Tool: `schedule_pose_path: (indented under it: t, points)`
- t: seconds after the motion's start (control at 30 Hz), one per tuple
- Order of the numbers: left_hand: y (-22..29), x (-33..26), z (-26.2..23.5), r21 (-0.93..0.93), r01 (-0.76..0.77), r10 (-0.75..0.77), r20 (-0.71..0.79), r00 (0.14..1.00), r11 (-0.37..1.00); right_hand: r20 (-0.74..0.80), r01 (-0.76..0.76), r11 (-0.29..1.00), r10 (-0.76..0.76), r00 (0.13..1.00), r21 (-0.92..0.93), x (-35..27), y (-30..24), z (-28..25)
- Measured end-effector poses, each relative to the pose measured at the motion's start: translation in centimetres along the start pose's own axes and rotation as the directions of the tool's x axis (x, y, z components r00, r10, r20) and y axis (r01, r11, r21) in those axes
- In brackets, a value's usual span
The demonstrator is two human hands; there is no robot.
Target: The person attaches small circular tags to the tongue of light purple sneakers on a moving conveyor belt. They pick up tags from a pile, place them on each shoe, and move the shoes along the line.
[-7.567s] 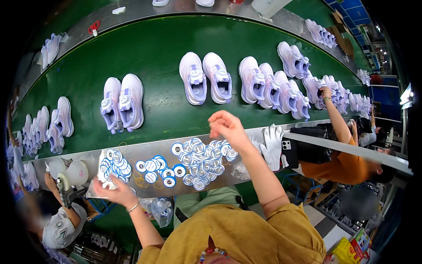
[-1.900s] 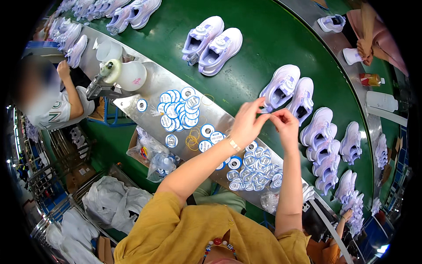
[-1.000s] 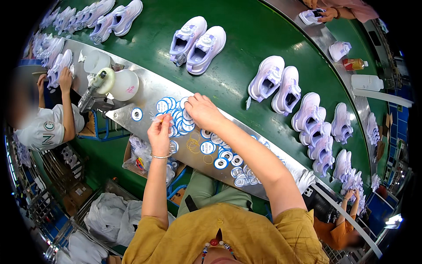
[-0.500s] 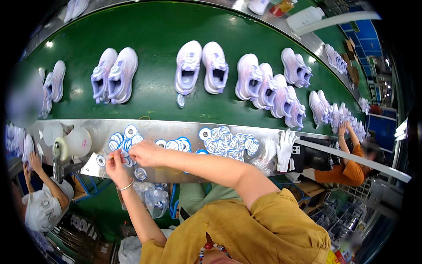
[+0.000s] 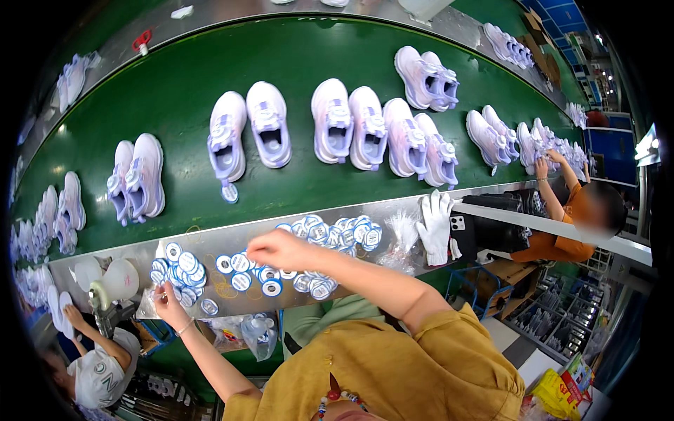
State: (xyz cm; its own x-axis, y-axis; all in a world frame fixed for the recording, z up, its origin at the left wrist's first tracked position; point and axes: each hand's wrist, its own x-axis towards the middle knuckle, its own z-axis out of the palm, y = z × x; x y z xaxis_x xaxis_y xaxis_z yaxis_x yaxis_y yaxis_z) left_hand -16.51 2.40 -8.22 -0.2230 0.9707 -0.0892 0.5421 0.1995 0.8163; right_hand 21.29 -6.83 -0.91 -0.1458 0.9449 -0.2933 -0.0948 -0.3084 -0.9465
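My left hand (image 5: 168, 306) is closed in a pinch at the left end of the metal ledge, beside a pile of round blue-and-white tags (image 5: 188, 263). What lies between its fingertips is too small to make out. My right hand (image 5: 279, 250) hovers over more loose tags (image 5: 271, 288), its fingers curled together and their tips partly hidden. Farther right on the ledge, a larger heap of round tags (image 5: 344, 233) spreads behind my right forearm. On the green belt ahead stands a pair of white-and-lilac shoes (image 5: 269, 133); a round tag (image 5: 229, 193) hangs at the left shoe's heel.
More pairs of shoes (image 5: 144, 175) line the green belt (image 5: 189, 77). Thin yellow loops (image 5: 223, 286) lie among the tags. White gloves (image 5: 435, 226) and a phone (image 5: 458, 223) are to the right. Co-workers sit at both sides, one in an orange top (image 5: 558, 231).
My hands, close together before, have separated: the left moved lower left, the right moved rightward over the tags. The shoes ahead have shifted left and down in the view, which has also turned.
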Motion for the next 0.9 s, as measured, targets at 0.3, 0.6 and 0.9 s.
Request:
schedule_pose_path:
  t: [0.3, 0.6, 0.9]
  points:
    - [22.4, -13.2, 22.6, -0.143, -0.121, 0.179, 0.516, 0.838, 0.982, -0.685, -0.011, 0.99, 0.104, 0.721, 0.139, -9.6, 2.7, -17.0]
    - [23.2, -15.7, 35.8, -0.316, 0.51, -0.067, 0.798, 0.599, 0.8, -0.732, -0.022, 0.996, 0.078, 0.677, 0.086, -10.7, 5.2, -18.8]
    - [22.8, -15.1, 35.2, -0.369, 0.611, -0.075, 0.813, 0.578, 0.701, -0.782, 0.016, 0.983, 0.134, 0.608, 0.181, -10.1, 7.0, -18.7]
